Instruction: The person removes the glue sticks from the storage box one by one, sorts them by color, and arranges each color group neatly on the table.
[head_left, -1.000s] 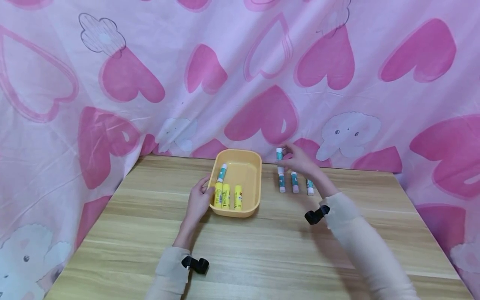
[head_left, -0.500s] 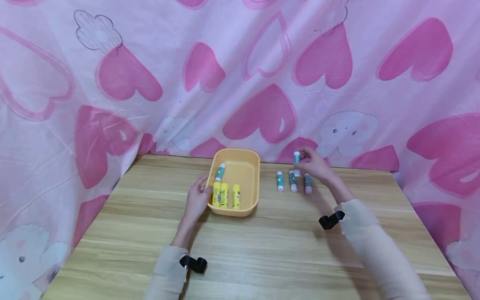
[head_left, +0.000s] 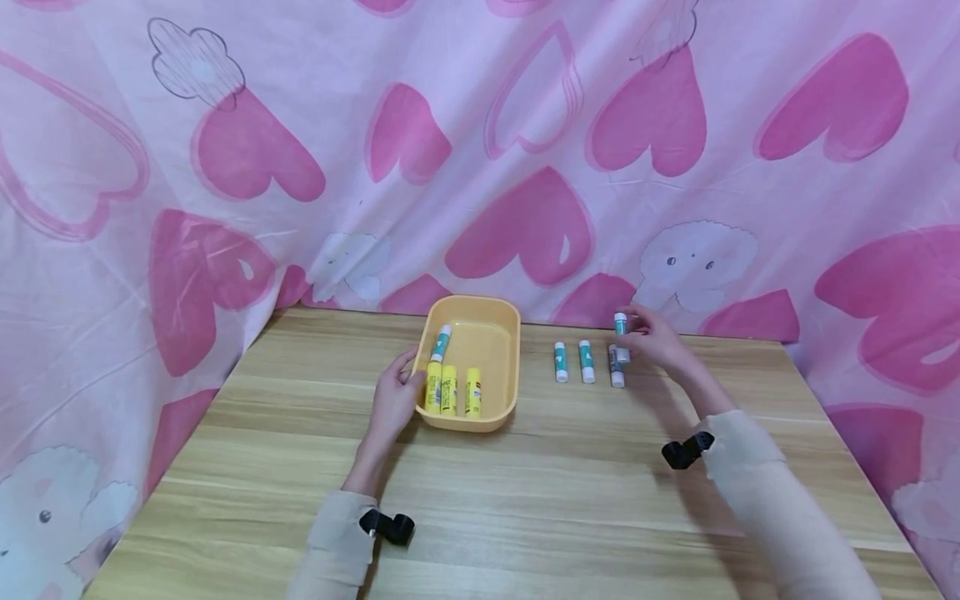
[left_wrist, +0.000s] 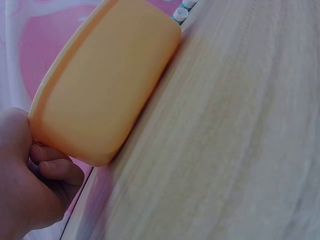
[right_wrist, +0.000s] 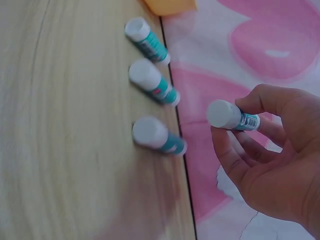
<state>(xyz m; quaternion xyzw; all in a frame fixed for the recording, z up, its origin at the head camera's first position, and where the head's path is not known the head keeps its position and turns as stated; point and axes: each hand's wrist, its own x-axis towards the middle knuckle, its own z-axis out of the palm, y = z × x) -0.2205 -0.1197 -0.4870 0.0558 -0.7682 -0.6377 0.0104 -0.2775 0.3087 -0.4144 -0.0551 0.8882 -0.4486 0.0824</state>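
Note:
My left hand (head_left: 395,392) grips the left wall of a shallow yellow-orange plastic tray (head_left: 513,367), thumb at the rim and fingers curled against the outside in the left wrist view. Inside the tray lie three yellow glue sticks (head_left: 473,392) and one teal glue stick (head_left: 442,343) with white ends. My right hand (head_left: 657,339) pinches another teal-and-white glue stick (right_wrist: 248,121) between thumb and fingers, raised off the table. It overlaps the rightmost of three teal glue sticks (head_left: 617,367) that lie in a row right of the tray.
The wood-grain table (head_left: 510,508) ends at the back against a pink heart-patterned cloth (head_left: 517,225). That cloth also hangs along both sides. Each wrist wears a black camera (head_left: 387,527).
My right hand has carried the held glue stick rightward along the row, from over the leftmost stick to over the rightmost. My left hand stays on the tray.

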